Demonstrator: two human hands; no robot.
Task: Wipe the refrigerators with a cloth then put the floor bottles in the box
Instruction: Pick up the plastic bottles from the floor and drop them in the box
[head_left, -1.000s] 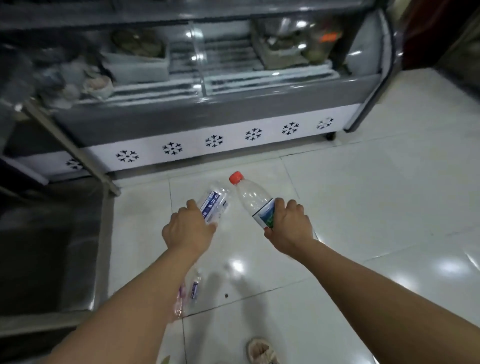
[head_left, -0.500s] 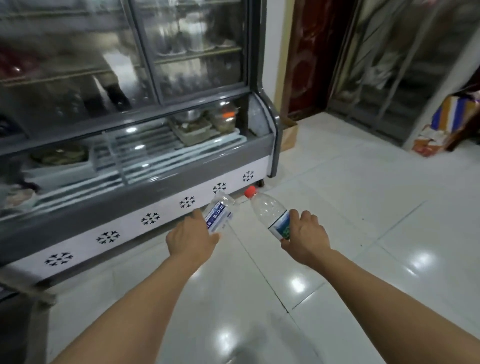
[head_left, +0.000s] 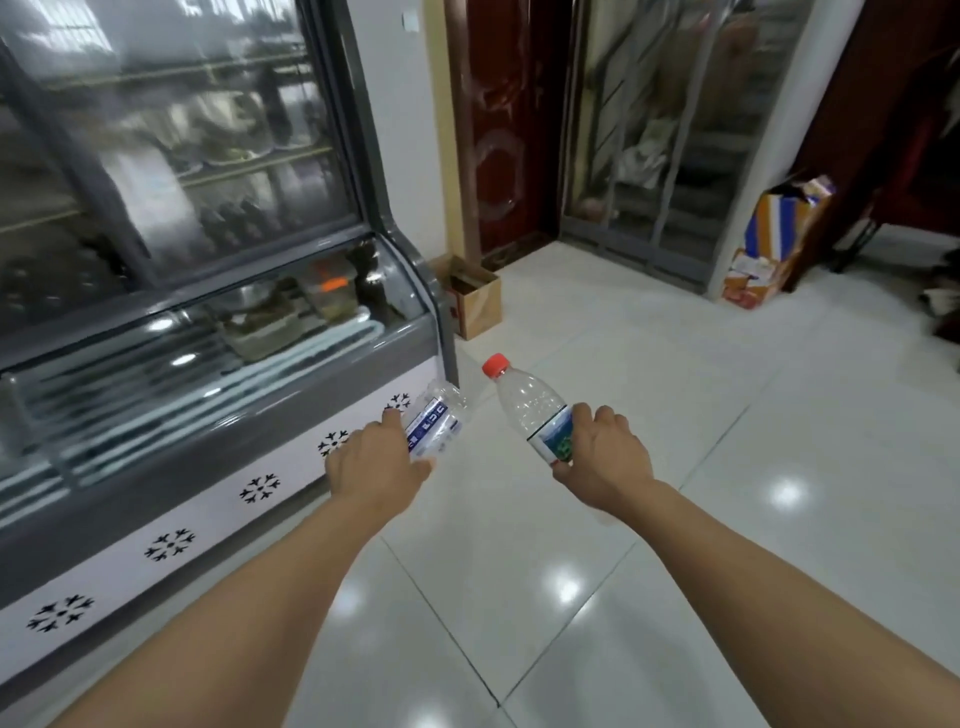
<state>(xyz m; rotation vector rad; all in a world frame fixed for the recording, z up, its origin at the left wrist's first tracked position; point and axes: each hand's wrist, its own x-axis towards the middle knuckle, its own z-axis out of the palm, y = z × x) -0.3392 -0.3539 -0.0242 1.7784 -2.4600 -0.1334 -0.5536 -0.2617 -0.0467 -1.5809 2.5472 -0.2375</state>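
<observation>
Reaching forward over the tiled floor, the left hand grips a crumpled clear bottle and the right hand grips a red-capped bottle. Left of both hands stands the display refrigerator; beyond them, an open cardboard box sits beside it.

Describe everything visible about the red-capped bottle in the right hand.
The red-capped bottle is clear plastic and looks empty, with a red screw cap and a green, blue and white label round its lower part. It is held off the floor, tilted, cap pointing up and away toward the left. The right hand has its grip round the labelled lower part, hiding the base. Nothing else touches it.
</observation>
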